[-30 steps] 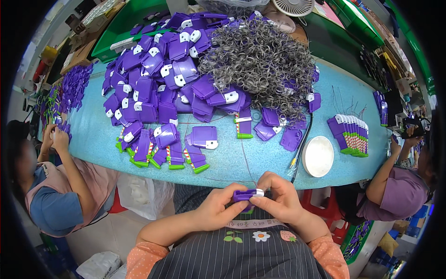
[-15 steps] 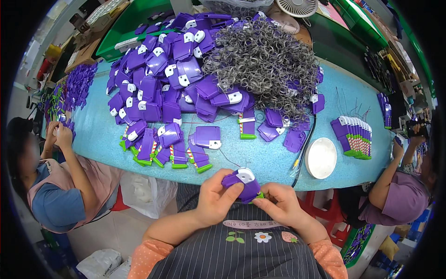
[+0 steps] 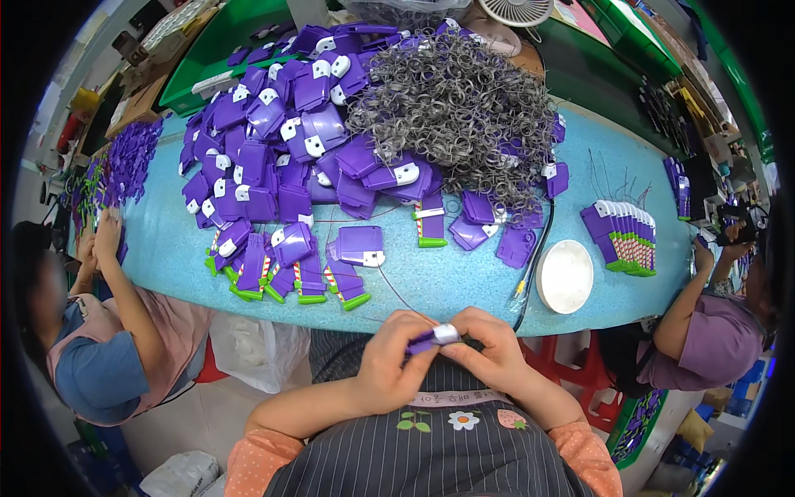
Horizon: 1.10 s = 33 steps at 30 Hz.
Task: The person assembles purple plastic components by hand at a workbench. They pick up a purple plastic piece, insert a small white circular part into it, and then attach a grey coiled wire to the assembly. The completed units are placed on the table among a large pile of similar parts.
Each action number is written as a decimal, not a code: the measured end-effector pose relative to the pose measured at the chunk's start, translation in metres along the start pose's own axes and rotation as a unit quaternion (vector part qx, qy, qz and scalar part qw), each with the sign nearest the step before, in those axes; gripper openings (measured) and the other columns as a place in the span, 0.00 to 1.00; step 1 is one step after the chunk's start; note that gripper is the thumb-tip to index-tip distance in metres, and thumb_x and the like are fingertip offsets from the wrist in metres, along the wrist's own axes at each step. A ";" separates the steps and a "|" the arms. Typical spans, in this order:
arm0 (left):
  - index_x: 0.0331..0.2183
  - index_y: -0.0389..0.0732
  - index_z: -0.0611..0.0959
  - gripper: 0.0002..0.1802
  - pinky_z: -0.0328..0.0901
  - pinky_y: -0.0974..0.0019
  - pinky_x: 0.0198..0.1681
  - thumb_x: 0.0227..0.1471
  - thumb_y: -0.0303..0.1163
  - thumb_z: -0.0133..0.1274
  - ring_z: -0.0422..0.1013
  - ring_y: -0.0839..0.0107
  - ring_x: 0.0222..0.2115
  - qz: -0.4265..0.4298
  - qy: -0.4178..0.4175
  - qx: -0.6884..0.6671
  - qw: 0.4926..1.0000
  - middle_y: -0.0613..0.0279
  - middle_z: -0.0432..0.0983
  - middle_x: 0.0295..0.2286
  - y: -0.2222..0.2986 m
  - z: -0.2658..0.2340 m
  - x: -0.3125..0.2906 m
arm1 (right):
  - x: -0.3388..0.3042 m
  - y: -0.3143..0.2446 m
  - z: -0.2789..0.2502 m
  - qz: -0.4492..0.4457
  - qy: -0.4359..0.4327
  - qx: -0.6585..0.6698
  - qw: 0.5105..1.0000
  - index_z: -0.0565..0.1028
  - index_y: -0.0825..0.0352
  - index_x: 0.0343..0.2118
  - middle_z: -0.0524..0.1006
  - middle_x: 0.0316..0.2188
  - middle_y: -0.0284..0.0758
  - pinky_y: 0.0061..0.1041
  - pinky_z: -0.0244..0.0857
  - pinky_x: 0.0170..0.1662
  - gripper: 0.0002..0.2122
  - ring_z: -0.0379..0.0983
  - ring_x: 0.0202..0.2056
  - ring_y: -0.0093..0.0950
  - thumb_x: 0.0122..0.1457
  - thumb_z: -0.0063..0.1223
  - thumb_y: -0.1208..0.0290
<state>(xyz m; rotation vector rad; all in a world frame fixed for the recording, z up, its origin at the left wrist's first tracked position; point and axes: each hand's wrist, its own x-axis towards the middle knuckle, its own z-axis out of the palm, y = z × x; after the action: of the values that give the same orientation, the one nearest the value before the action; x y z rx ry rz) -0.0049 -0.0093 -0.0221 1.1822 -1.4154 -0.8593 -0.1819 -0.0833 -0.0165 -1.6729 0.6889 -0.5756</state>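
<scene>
In front of my apron I hold a small purple plastic casing (image 3: 420, 341) with a white end, tilted so its edge faces up. My left hand (image 3: 396, 360) is closed round its purple part. The fingers of my right hand (image 3: 489, 354) pinch close by the white end; they hide much of the piece. A thin wire (image 3: 399, 294) runs from the casing up over the table edge. Just beyond my hands lies a loose purple cover (image 3: 360, 245) with a white corner. Left of it are several purple pieces with green ends and striped strips (image 3: 310, 278).
A heap of purple covers (image 3: 327, 132) and a tangle of grey wire coils (image 3: 455, 108) fill the table's far side. To the right stand a white bowl (image 3: 565, 277), a black cable (image 3: 534, 269) and a row of finished-looking pieces (image 3: 623, 240). Co-workers sit left (image 3: 103, 348) and right (image 3: 712, 335).
The casing has been turned from showing its broad face to edge-on. My right hand has shifted from its green lower end up to near the white end.
</scene>
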 end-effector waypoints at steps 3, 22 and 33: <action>0.33 0.33 0.71 0.12 0.61 0.51 0.44 0.44 0.21 0.55 0.67 0.49 0.38 0.122 -0.006 0.115 0.986 0.50 0.69 0.32 0.012 0.007 0.012 | -0.003 -0.002 -0.001 -0.035 0.076 0.069 0.994 0.73 0.70 0.33 0.72 0.30 0.36 0.26 0.62 0.39 0.09 0.68 0.33 0.29 0.48 0.59 0.77; 0.42 0.30 0.71 0.22 0.59 0.55 0.47 0.41 0.22 0.53 0.65 0.49 0.42 0.058 -0.020 0.516 0.855 0.47 0.70 0.40 -0.048 -0.069 0.054 | 0.009 -0.027 -0.191 0.000 0.384 -0.197 0.902 0.71 0.71 0.28 0.72 0.22 0.28 0.15 0.58 0.26 0.05 0.64 0.23 0.14 0.52 0.55 0.77; 0.47 0.33 0.69 0.18 0.64 0.66 0.46 0.54 0.25 0.48 0.70 0.69 0.41 -0.234 0.027 -0.391 0.890 0.57 0.73 0.40 0.002 -0.029 0.021 | 0.015 0.020 -0.179 -0.037 0.379 -0.547 0.745 0.71 0.70 0.37 0.72 0.34 0.43 0.34 0.62 0.41 0.18 0.68 0.38 0.41 0.42 0.62 0.72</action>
<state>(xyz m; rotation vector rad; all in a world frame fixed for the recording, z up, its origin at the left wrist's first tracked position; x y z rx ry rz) 0.0241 -0.0268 -0.0093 0.8889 -0.5944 -1.5361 -0.2988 -0.2203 -0.0002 -2.5477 1.8177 -1.0446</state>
